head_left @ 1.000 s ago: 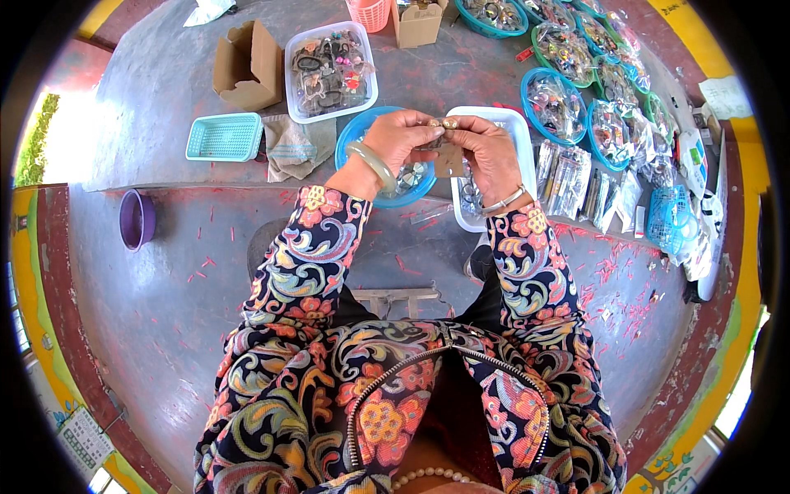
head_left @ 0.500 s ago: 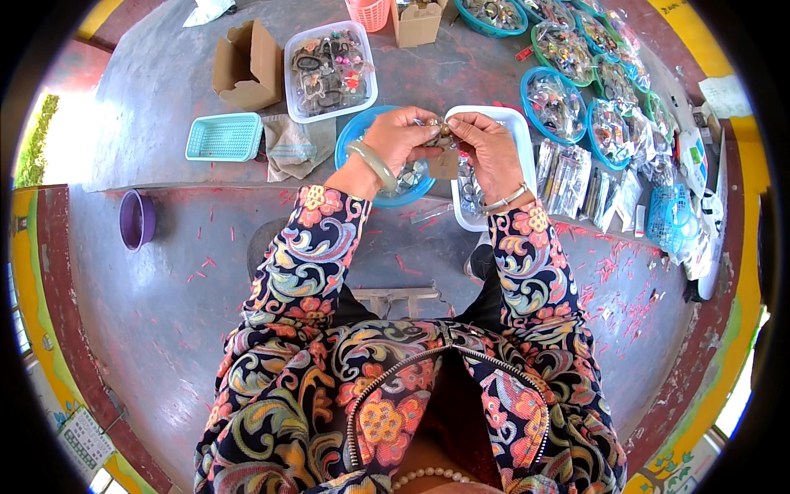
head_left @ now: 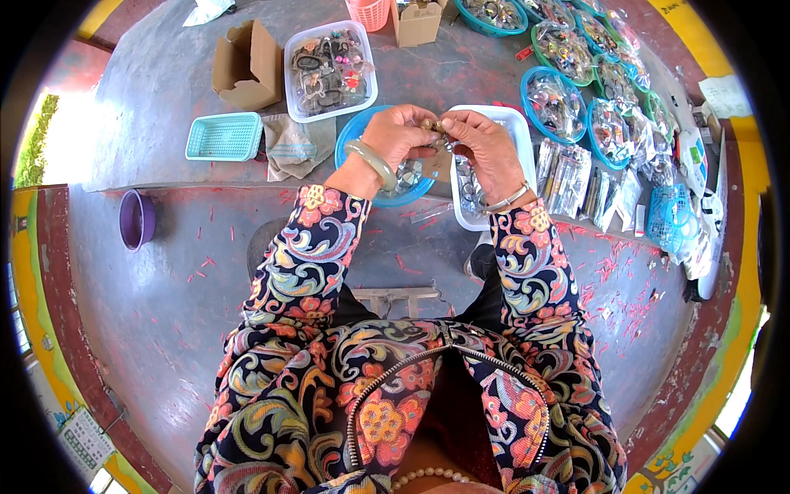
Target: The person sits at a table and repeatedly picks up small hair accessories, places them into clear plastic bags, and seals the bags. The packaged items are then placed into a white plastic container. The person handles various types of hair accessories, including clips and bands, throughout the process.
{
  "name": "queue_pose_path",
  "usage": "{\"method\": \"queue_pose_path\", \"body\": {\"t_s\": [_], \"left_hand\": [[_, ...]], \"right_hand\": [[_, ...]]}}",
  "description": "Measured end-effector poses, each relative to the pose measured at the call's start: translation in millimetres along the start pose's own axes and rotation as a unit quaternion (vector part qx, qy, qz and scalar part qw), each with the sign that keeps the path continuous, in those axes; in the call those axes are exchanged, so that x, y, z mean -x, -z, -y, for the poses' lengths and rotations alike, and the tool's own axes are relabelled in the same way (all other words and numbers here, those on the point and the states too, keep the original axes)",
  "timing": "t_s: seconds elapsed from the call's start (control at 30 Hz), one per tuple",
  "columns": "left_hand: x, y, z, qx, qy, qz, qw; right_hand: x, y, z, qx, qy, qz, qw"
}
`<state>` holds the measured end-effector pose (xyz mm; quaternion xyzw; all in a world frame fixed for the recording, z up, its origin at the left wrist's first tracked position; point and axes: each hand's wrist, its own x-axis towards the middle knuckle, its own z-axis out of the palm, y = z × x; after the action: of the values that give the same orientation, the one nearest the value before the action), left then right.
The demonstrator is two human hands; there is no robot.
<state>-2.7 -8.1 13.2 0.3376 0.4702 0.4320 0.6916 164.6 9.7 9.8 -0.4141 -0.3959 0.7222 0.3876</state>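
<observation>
My left hand [head_left: 395, 142] and my right hand [head_left: 489, 156] are raised close together over the containers in front of me. Between their fingertips they pinch a small brownish-gold beaded piece [head_left: 434, 126]; its exact kind is partly hidden by the fingers. A brown card tag [head_left: 441, 167] hangs just below it. Under my left hand stands a round blue basin [head_left: 349, 142] with small packaged items inside. Beneath my right hand lies a white rectangular tray [head_left: 522, 132], also holding small items, dark and clear-wrapped.
A white tub [head_left: 374, 92] of hair accessories stands beyond, beside an open cardboard box [head_left: 262, 70] and a teal basket [head_left: 224, 138]. A grey cloth [head_left: 295, 148] lies left of the basin. Several filled baskets [head_left: 527, 100] and flat packets [head_left: 562, 177] crowd the right. A purple bucket [head_left: 137, 221] sits lower left.
My fingertips have shifted slightly on the beaded piece, and the right hand's fingers have curled inward. The card tag has turned and now blurs into the background. The containers stay put.
</observation>
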Motion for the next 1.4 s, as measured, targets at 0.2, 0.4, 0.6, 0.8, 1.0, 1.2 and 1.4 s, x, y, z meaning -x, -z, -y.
{"method": "queue_pose_path", "body": {"t_s": [0.2, 0.4, 0.6, 0.8, 1.0, 1.2, 1.4], "left_hand": [[-1, -1, 3, -0.087, -0.016, -0.003, 0.996], [-2, -6, 11, -0.232, -0.041, 0.055, 0.970], [-1, -15, 11, -0.205, -0.018, 0.097, 0.974], [-2, -6, 9, -0.239, -0.028, 0.048, 0.969], [-7, -2, 17, -0.236, -0.025, 0.053, 0.970], [-10, -5, 17, -0.245, -0.025, 0.050, 0.968], [-12, -6, 19, -0.263, -0.039, 0.055, 0.962]], "right_hand": [[-3, 12, -4, 0.087, 0.024, 0.052, 0.995], [1, 31, 4, 0.249, 0.042, 0.127, 0.959], [17, 49, 15, 0.214, 0.006, 0.086, 0.973], [18, 110, 11, 0.276, -0.010, 0.005, 0.961], [2, 191, -41, 0.455, -0.094, -0.010, 0.885], [-10, 221, -84, 0.539, -0.151, 0.052, 0.827], [-23, 220, -107, 0.640, -0.097, 0.131, 0.751]]}}
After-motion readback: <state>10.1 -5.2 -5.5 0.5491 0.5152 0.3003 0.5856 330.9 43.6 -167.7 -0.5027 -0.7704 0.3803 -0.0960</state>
